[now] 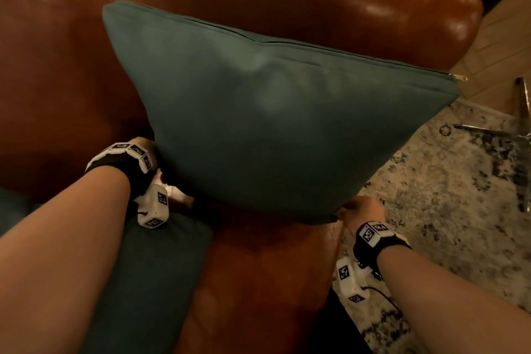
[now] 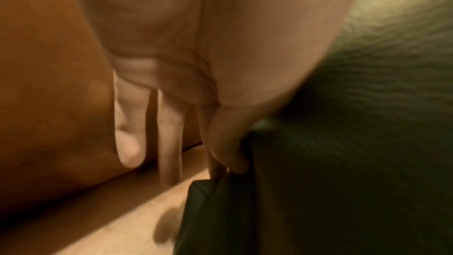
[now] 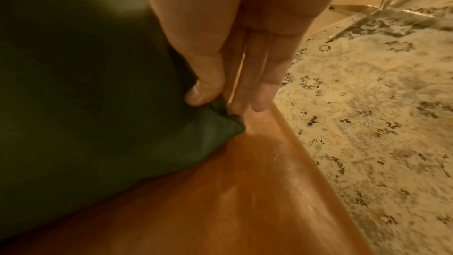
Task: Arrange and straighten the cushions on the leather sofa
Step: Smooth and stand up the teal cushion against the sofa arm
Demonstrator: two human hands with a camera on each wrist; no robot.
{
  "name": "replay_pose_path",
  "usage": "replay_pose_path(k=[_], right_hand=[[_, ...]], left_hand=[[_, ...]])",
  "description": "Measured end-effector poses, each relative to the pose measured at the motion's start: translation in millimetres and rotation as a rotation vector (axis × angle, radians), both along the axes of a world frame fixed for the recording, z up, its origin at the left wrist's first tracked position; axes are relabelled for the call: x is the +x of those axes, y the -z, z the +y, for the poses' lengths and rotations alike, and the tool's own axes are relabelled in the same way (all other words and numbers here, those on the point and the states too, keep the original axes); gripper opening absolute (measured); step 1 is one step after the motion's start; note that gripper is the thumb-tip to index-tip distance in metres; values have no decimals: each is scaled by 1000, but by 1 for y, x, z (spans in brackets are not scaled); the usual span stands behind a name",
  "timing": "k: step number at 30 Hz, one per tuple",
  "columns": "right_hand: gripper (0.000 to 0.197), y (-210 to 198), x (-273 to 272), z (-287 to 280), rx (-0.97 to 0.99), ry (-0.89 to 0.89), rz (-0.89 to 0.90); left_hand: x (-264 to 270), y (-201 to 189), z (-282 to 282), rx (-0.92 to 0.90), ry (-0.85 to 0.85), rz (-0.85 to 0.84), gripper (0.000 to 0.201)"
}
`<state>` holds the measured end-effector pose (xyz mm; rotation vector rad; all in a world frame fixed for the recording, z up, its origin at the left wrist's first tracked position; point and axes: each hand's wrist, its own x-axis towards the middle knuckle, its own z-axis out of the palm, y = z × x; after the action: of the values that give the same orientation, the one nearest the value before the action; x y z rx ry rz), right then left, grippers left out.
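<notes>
1. Pinched at both lower corners, the teal cushion stands upright on the leather sofa, its top edge leaning toward the backrest.
2. At the left, the left hand has its thumb pressed on the cushion's corner with a finger behind the fabric; the other fingers hang straight beside the brown leather. The left wrist view is blurred, so this grip looks like a pinch rather than a full clasp.
3. A second teal cushion lies flat on the seat under the left forearm, touching no part of the upright one that I can see.
4. The upright cushion is a soft woven square, plump in the middle, with a seam along the top and a small metal zip pull at its right end.
5. The sofa's leather is smooth, glossy and tan-brown, with a rounded arm at the right; bare seat shows in front of the cushion.
6. At the right, the right hand pinches the other lower corner between thumb and forefinger, just beside the seat's front edge.
7. Past that edge lies a cream rug with dark mottled marks, then pale wooden floor and thin metal legs.
8. The wrist bands carry black-and-white square marker patterns; no readable writing shows.
</notes>
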<state>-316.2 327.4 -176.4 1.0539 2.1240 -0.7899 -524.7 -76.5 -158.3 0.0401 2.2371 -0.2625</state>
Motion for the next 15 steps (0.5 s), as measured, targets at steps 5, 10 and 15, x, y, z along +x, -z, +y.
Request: replay_pose_path(k=[5,10,15], right_hand=[[22,2,13,-3,0,118,84],[22,3,9,-8,25,75,86],[18,9,6,6,100,117,42]], left_hand=[[-4,-2,-2,17,20,4,15],[2,-4,9,53,-10,-23,32],[5,-10,-1,-4,-85,35,36]])
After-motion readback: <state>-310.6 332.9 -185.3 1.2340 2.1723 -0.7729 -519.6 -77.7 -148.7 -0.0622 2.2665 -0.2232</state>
